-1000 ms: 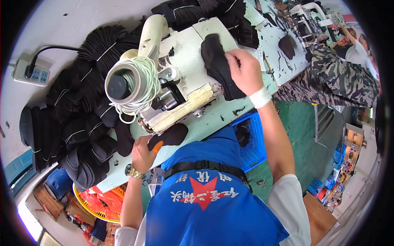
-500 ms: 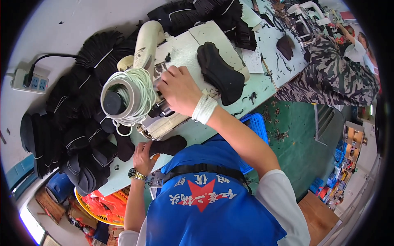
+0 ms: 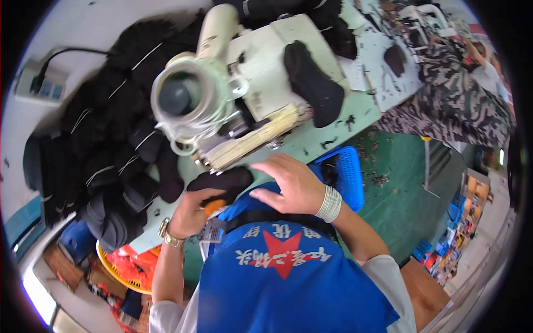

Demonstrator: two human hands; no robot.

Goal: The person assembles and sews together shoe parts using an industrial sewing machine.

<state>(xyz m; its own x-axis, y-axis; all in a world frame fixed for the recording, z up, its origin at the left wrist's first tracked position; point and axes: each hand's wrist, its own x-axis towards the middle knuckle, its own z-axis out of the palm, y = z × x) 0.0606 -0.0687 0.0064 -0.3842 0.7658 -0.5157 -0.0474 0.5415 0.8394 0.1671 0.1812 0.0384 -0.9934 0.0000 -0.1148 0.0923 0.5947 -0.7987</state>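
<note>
My left hand [image 3: 191, 213], with a watch on its wrist, grips a dark insole-shaped piece [image 3: 236, 183] at the table's front edge, below the sewing machine [image 3: 219, 28]. A small orange object [image 3: 214, 207], blurred, shows between its thumb and fingers. Just right of that piece is my right hand [image 3: 291, 186], fingers and thumb apart, nothing between them; pale cord circles its wrist. A stack of black insole-shaped pieces [image 3: 313, 83] lies on the machine's flat bed [image 3: 261, 53]. Pale cord [image 3: 205, 125] hangs in loops around the machine's round end.
Bundles of tied black pieces [image 3: 111, 133] crowd the left and back of the table. A blue basket [image 3: 353, 177] stands at the right below the edge, a yellow basket [image 3: 105, 266] at the lower left. A person in camouflage trousers [image 3: 455, 94] sits at the far right.
My right hand has come down from the machine to beside the dark piece, opening its fingers. My left hand has brought that piece slightly up and its grip shows the orange object more clearly.
</note>
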